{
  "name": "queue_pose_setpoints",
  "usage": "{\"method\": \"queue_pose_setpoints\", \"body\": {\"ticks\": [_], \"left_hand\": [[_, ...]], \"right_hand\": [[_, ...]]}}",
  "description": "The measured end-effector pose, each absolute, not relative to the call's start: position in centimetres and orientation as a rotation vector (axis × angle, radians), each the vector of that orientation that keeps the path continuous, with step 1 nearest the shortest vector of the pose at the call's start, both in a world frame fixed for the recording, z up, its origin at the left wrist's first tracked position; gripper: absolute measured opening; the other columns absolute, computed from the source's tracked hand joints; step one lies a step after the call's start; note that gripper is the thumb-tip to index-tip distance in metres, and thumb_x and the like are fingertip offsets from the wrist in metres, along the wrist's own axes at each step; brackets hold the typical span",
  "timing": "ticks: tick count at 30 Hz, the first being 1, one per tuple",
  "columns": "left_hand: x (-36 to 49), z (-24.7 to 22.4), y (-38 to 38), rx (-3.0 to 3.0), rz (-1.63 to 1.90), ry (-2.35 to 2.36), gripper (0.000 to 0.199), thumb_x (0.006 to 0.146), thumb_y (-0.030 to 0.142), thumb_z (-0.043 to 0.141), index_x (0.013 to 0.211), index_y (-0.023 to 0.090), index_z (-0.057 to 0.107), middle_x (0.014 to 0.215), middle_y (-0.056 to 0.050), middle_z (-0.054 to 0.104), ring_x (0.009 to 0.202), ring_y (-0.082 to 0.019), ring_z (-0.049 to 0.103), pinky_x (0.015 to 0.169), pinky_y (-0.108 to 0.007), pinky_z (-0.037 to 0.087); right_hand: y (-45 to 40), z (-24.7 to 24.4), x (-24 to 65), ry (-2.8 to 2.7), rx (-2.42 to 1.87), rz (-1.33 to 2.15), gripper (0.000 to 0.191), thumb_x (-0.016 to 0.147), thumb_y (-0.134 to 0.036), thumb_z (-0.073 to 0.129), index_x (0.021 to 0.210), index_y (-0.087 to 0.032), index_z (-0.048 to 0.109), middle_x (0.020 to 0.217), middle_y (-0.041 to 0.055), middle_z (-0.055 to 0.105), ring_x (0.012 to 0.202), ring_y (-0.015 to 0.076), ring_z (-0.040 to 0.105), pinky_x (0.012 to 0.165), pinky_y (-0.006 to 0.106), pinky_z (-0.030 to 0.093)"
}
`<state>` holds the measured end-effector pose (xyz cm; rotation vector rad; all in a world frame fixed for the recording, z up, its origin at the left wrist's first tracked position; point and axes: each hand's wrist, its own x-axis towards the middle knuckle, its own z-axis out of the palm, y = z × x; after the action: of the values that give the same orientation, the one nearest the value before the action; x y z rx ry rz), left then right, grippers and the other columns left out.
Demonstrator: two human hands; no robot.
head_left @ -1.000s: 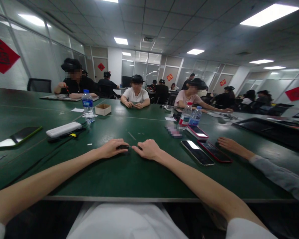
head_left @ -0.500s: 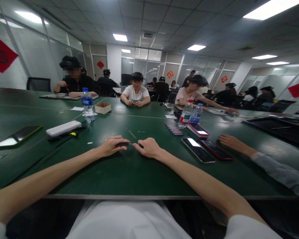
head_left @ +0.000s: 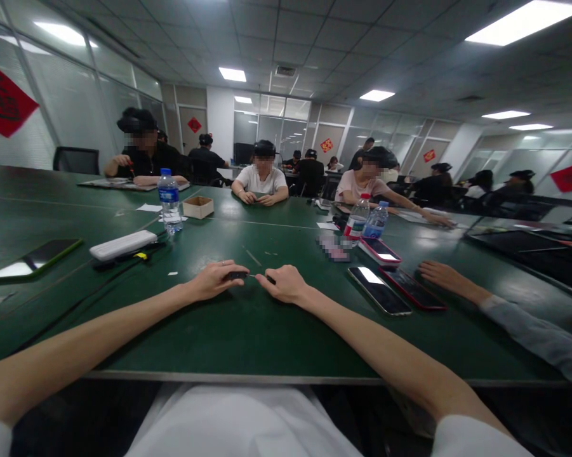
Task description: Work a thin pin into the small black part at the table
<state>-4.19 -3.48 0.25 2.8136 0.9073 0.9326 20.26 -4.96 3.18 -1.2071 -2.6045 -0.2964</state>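
Note:
Both my hands rest over the green table (head_left: 247, 336), a short gap apart. My left hand (head_left: 216, 279) is closed around a small dark block-like object (head_left: 237, 275), its end showing between thumb and fingers. From that end a thin pale piece (head_left: 251, 275) spans toward my right thumb. My right hand (head_left: 286, 284) is curled with its fingers bent and pinched. A bit of something dark (head_left: 270, 279) shows at its fingertips, mostly hidden, so its kind cannot be made out.
Phones (head_left: 378, 290) lie to the right, beside a co-worker's hand (head_left: 440, 277). Two bottles (head_left: 375, 220) stand behind them. Leftward are a white power bank (head_left: 122, 245) with a cable, a green-edged phone (head_left: 35, 259), a water bottle (head_left: 169, 200) and a small box (head_left: 198, 207).
My hands stay almost where they were, with the dark object still in the left one. The view has shifted slightly. A co-worker's outstretched hand at far right has moved a little.

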Motion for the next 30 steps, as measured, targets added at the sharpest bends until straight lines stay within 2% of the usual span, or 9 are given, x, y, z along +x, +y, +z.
{"method": "queue_pose_setpoints", "body": {"ticks": [11,21,25,30], "left_hand": [[-4.1,-0.1,-3.1,2.823,0.981,0.975,0.037,0.088,0.042,0.048,0.117,0.022,0.056,0.096,-0.004,0.062,0.078,-0.013,0.059,0.068,-0.023,0.045],[-4.3,-0.6,-2.9,3.085,0.958,1.049,0.036,0.09,0.041,0.044,0.116,0.019,0.055,0.09,-0.006,0.061,0.072,-0.013,0.058,0.066,-0.023,0.045],[-4.1,-0.3,-3.3,3.155,0.897,1.05,0.035,0.092,0.039,0.04,0.116,0.017,0.054,0.089,-0.007,0.059,0.076,-0.015,0.058,0.069,-0.026,0.046],[-3.7,-0.2,-3.6,3.058,0.91,1.117,0.036,0.092,0.04,0.04,0.115,0.016,0.053,0.091,-0.008,0.059,0.072,-0.014,0.058,0.064,-0.025,0.046]], "right_hand": [[-5.6,3.8,19.6,-2.638,-1.403,-0.256,0.071,0.09,-0.061,0.013,0.08,-0.016,0.067,0.076,0.0083,0.068,0.069,0.0161,0.062,0.064,0.024,0.041],[-6.4,3.2,18.8,-2.556,-1.629,-0.208,0.082,0.086,-0.066,0.004,0.091,-0.016,0.069,0.09,0.0151,0.068,0.085,0.0254,0.062,0.073,0.034,0.044],[-6.6,3.1,18.5,-2.507,-1.689,-0.079,0.082,0.085,-0.067,0.006,0.094,-0.014,0.068,0.093,0.017,0.067,0.085,0.0249,0.063,0.073,0.033,0.045],[-6.7,3.4,18.3,-2.524,-1.632,0.059,0.081,0.087,-0.065,0.005,0.091,-0.014,0.069,0.091,0.0159,0.068,0.077,0.0215,0.064,0.066,0.029,0.046]]}}
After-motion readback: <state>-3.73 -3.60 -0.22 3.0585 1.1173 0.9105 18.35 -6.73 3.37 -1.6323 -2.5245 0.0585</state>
